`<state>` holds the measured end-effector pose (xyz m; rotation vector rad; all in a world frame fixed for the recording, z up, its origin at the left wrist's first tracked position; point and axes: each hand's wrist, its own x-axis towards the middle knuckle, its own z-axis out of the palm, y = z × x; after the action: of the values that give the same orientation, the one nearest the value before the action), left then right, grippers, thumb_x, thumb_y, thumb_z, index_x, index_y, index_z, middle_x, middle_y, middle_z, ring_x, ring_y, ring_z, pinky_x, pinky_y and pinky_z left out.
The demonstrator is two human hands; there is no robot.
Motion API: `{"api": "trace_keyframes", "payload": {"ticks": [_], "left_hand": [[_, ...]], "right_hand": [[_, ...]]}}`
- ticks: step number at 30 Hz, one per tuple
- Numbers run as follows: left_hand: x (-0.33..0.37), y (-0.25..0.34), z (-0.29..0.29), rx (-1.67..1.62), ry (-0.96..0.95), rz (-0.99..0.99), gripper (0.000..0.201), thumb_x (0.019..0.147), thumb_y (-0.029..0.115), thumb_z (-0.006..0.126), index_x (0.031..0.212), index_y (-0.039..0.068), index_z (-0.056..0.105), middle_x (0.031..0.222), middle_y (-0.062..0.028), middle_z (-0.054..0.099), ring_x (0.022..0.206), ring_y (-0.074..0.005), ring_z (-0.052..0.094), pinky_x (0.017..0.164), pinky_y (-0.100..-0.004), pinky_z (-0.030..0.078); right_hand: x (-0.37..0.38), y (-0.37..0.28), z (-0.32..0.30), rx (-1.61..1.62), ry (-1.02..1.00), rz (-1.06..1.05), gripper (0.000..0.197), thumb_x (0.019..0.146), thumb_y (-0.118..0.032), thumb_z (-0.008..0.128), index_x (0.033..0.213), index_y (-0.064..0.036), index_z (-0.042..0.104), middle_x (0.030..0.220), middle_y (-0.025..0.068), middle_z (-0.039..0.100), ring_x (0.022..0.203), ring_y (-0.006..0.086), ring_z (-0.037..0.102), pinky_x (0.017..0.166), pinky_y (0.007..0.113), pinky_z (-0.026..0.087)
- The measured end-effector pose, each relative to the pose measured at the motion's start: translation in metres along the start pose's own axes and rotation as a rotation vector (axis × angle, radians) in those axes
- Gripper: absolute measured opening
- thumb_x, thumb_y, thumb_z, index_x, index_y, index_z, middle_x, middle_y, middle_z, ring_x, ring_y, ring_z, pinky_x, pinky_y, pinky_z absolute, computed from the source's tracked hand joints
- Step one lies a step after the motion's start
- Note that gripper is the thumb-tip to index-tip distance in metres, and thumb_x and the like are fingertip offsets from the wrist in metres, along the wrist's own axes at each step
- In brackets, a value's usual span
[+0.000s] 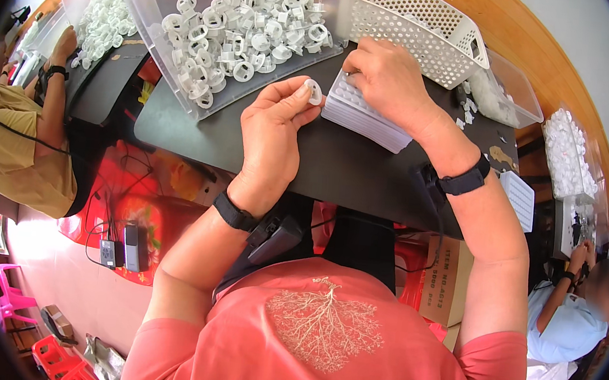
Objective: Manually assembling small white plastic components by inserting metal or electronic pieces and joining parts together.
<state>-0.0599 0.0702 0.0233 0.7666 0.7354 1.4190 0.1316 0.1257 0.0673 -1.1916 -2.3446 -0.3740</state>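
Note:
My left hand (275, 132) is raised over the dark table, pinching a small round white plastic part (314, 93) between thumb and fingertips. Just to its right stands a stack of white sheets or trays (362, 124), with rows of small round shapes on the top one. My right hand (392, 81) reaches over the far end of this stack, fingers drawn together and bent down onto it. Whatever those fingers may hold is hidden. Beyond my left hand, a clear plastic bin (169, 93) lies tilted, its heap of similar white parts (250, 31) spread toward me.
A white perforated basket (414, 43) stands behind the stack, beside a clear tub (525, 101) with a plastic bag. White scraps (466, 112) lie near it. Co-workers sit at left (27, 141) and right (571, 318). A cardboard box (446, 280) stands under the table.

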Motion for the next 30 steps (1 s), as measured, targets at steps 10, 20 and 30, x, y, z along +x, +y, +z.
{"api": "trace_keyframes", "payload": {"ticks": [10, 20, 30], "left_hand": [[-0.009, 0.000, -0.008, -0.007, -0.047, -0.038, 0.027, 0.102, 0.014, 0.058, 0.119, -0.008, 0.058, 0.106, -0.0131, 0.066, 0.097, -0.0236, 0.068, 0.086, -0.0334, 0.055], [-0.008, 0.012, -0.003, -0.304, -0.237, -0.110, 0.031, 0.100, 0.015, 0.057, 0.123, -0.005, 0.053, 0.108, -0.0168, 0.065, 0.103, -0.0270, 0.064, 0.090, -0.0413, 0.054], [-0.033, 0.006, 0.007, -0.330, -0.285, -0.325, 0.032, 0.103, 0.027, 0.053, 0.120, 0.000, 0.055, 0.107, -0.0148, 0.064, 0.103, -0.0254, 0.059, 0.095, -0.0391, 0.049]], "right_hand": [[-0.002, 0.000, 0.003, -0.047, 0.055, -0.028, 0.003, 0.080, -0.011, 0.065, 0.080, -0.0110, 0.068, 0.083, 0.0034, 0.064, 0.086, 0.0272, 0.064, 0.076, 0.041, 0.048], [-0.045, -0.101, -0.043, 1.305, -0.217, 0.511, 0.006, 0.087, -0.004, 0.067, 0.084, 0.0009, 0.067, 0.073, 0.0017, 0.064, 0.071, 0.0083, 0.056, 0.066, 0.028, 0.046], [-0.089, -0.132, -0.026, 1.139, 0.112, 0.490, 0.009, 0.085, 0.000, 0.069, 0.094, 0.0003, 0.071, 0.078, 0.0071, 0.065, 0.070, 0.0115, 0.059, 0.063, 0.028, 0.046]]}}
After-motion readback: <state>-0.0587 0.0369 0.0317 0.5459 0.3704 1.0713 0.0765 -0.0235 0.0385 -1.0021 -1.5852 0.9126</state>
